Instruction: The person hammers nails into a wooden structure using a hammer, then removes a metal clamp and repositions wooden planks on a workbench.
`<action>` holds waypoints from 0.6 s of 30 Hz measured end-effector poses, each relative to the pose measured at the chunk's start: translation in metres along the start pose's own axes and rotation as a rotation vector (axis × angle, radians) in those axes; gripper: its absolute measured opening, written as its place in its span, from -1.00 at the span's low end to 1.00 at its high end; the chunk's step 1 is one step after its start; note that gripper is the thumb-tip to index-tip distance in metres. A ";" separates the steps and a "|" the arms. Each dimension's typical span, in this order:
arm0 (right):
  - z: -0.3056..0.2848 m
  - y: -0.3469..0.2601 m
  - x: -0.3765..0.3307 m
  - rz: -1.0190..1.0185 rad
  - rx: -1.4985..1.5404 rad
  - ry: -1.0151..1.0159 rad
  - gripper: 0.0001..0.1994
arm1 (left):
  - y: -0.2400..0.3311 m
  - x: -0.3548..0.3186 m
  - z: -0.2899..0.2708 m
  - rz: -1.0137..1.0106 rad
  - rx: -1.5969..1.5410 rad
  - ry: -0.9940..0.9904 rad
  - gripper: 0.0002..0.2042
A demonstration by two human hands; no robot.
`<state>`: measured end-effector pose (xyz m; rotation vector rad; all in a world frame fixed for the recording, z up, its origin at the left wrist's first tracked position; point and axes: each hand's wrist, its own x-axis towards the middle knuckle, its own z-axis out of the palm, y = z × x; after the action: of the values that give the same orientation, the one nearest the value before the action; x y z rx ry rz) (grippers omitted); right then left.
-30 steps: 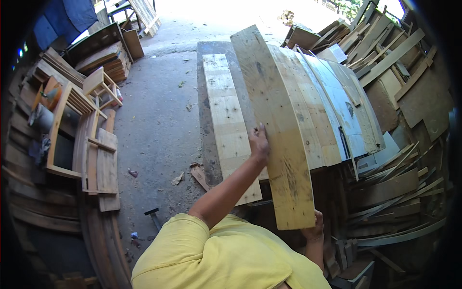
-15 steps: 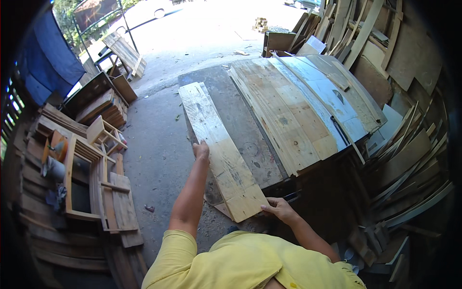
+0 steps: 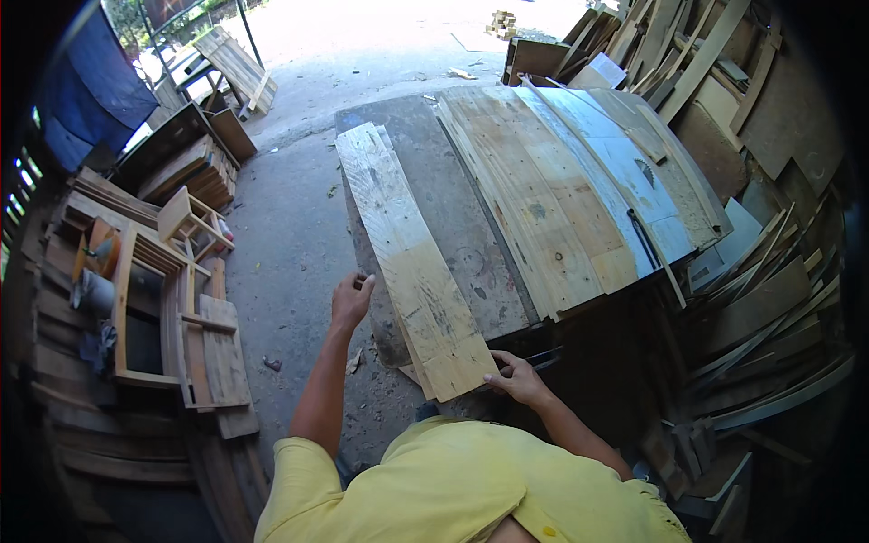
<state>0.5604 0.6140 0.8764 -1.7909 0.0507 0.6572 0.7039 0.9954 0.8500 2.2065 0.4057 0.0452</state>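
A long pale wooden board [image 3: 412,249] lies slanted over the left part of a dark, stained worktable [image 3: 471,249], on top of at least one other board whose edge shows along its left side. My right hand [image 3: 518,378] is at the board's near right corner, thumb and forefinger against its edge; its other fingers are partly hidden. Left of the board, my left hand [image 3: 351,299] hangs apart from it, fingers loosely bent and holding nothing.
Wide planks [image 3: 543,199] and a bluish-white panel [image 3: 625,167] cover the table's right side. Wood offcuts [image 3: 760,299] lean along the right wall. At left stand a small wooden stool [image 3: 190,222], a wooden frame [image 3: 127,317] and stacked boards [image 3: 195,176].
My left hand has let go of the board's left edge and moved left and slightly down. My right hand stays at the near corner.
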 end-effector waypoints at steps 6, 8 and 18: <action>-0.003 -0.002 -0.006 -0.073 -0.539 0.062 -0.08 | 0.005 -0.115 0.000 -0.044 -0.221 0.005 -0.53; 0.003 -0.005 -0.008 -0.235 -0.648 0.074 0.02 | 0.005 -0.140 0.016 -0.021 -0.215 -0.089 -0.42; 0.051 0.004 0.010 -0.403 -0.725 0.184 0.21 | 0.004 -0.171 0.076 0.014 -0.083 -0.135 -0.10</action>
<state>0.5465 0.6614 0.8601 -2.4564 -0.4674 0.2169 0.5563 0.8828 0.8245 2.1158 0.3080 -0.0778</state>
